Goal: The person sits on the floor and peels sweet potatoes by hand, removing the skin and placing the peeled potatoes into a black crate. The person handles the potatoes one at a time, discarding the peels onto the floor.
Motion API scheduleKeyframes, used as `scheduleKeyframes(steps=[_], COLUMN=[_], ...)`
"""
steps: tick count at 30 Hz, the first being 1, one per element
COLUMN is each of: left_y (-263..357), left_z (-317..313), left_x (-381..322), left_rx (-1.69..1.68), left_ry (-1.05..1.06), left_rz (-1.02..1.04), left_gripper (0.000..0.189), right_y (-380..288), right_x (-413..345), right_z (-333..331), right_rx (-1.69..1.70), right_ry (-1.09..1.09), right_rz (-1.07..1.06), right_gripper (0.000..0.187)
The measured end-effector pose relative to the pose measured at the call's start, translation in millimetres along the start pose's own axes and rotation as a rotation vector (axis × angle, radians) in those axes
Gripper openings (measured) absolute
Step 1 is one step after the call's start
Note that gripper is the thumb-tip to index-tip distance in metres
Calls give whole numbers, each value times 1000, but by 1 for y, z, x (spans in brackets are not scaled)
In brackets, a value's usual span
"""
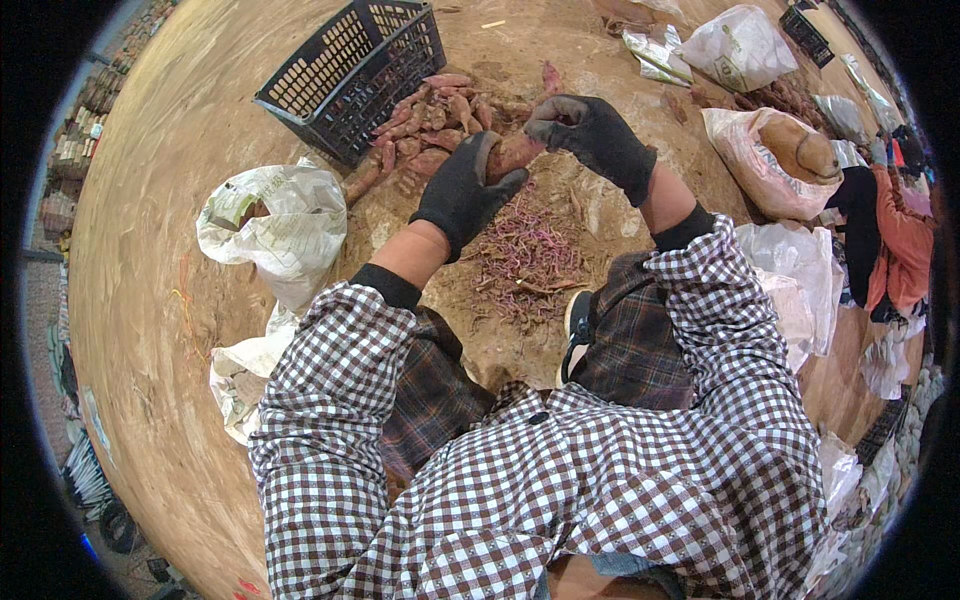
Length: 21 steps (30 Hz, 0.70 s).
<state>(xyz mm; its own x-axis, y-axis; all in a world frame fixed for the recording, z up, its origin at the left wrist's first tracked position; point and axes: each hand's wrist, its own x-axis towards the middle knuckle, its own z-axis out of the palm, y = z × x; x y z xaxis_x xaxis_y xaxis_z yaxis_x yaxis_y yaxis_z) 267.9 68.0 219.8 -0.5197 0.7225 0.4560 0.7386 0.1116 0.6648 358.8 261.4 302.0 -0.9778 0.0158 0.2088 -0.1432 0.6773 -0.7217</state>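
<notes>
My left hand [472,191], in a black glove, is wrapped around a reddish sweet potato [514,155]. The fingers of my right hand [600,142], gloved alike, pinch at the far end of that same root and partly cover it. Beyond both hands lies a heap of soil-dusted sweet potatoes [439,116] on the ground. One more sweet potato [553,77] shows just past my right fingers. Below my hands, thin purple root trimmings [529,251] are scattered over the dirt between my feet.
A black plastic crate [352,75] stands behind the heap. At left sits a white woven sack [281,225] with its mouth open. On the right are a filled pinkish sack [772,165], a white bag [739,49] and clear plastic [795,277]. A person in an orange top [896,240] is farther right.
</notes>
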Motion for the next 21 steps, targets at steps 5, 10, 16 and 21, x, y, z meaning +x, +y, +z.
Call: scheduleKeyframes(steps=[5,10,16,21], left_y=[0,-1,-3,-2], left_z=[1,1,1,-1], left_x=[-3,-5,-4,-3], left_rx=[82,89,135,154], left_ry=[-5,-45,-46,-35], left_rz=[44,54,83,99], left_gripper=[55,58,57,56], right_y=[1,-3,-3,-1], right_x=[2,1,0,1], right_z=[-2,-3,-1,-2], right_rx=[-68,-55,-66,-53], right_ry=[-30,-54,-32,-33], right_rz=[68,174,194,176], right_gripper=[16,18,19,19])
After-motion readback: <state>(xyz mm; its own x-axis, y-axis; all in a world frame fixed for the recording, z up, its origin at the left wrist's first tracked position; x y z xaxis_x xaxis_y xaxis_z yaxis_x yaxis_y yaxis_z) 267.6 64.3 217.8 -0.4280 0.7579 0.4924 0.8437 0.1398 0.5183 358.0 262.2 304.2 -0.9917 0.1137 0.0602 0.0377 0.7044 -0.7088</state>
